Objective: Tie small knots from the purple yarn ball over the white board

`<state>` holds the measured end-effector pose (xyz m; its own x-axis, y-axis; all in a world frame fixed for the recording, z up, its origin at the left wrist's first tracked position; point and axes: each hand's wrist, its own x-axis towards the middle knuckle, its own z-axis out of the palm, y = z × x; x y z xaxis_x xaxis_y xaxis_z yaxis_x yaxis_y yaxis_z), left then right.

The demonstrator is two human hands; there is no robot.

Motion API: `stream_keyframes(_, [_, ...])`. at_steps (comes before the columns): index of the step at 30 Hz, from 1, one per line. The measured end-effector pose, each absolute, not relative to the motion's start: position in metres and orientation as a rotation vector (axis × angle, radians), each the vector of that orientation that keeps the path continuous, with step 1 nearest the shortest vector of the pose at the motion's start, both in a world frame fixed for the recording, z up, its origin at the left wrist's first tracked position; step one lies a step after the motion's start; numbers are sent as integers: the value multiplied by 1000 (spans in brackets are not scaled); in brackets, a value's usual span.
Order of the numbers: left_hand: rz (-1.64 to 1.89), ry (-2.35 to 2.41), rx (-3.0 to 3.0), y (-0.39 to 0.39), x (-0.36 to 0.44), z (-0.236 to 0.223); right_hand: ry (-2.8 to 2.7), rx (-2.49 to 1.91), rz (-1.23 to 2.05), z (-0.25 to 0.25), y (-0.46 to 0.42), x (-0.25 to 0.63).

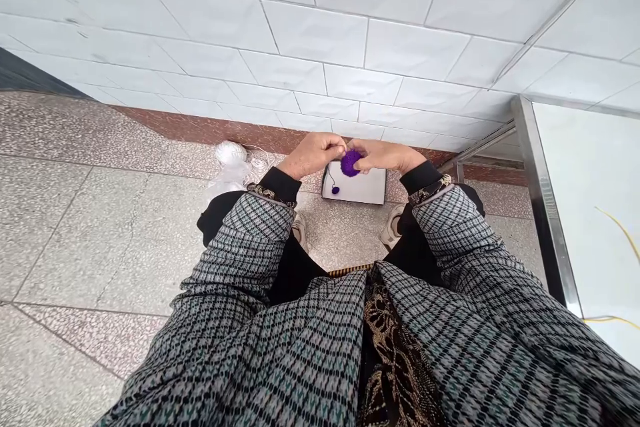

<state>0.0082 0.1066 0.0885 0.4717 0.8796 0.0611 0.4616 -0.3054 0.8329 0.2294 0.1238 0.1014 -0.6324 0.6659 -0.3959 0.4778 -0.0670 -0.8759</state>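
Yarnwork point(350, 163) sits clamped by fingers of the right hand point(383, 153), beside the left hand point(315, 151), its fingertips together.

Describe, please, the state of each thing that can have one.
Purple piece: gripped, roundish.
Right hand: closed on that piece.
Left hand: thumb and finger pinched; anything between them unclear.
Small purple ball: strand trailing from it.
Shallow box: open.
White yarn ball: wound.

The head view looks steeply down, close over the jacket point(315, 347), toward the hands point(311, 152), floor point(110, 227) and wall point(320, 33).
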Motion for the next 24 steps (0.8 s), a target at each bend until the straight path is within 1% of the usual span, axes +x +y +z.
stream_keyframes(3, [688,1209,1885,113,7,83,-1749,-1042,1981,101,120,236])
stream_keyframes(6, [672,1214,1858,114,13,74,-1481,-909,2029,102,117,240])
stream_keyframes(8, [629,1182,1859,113,21,70,-1383,-872,2005,102,115,239])
stream_keyframes(11, [537,1089,1916,108,30,70,-1326,-970,1862,100,114,236])
stream_keyframes(14, [418,951,1985,102,32,76,-1370,-1230,1613,94,116,233])
stream_keyframes(17, [346,860,2005,100,30,83,-1559,-1479,1306,89,117,236])
stream_keyframes(19, [386,868,1999,104,28,85,-1747,-1532,1243,87,116,240])
stream_keyframes(20, [430,893,1984,107,27,86,-1830,-1506,1302,87,114,242])
stream_keyframes(22, [534,961,1920,117,26,88,-1872,-1346,1580,91,112,247])
stream_keyframes(24, [615,1028,1834,129,26,88,-1690,-1090,1849,97,109,252])
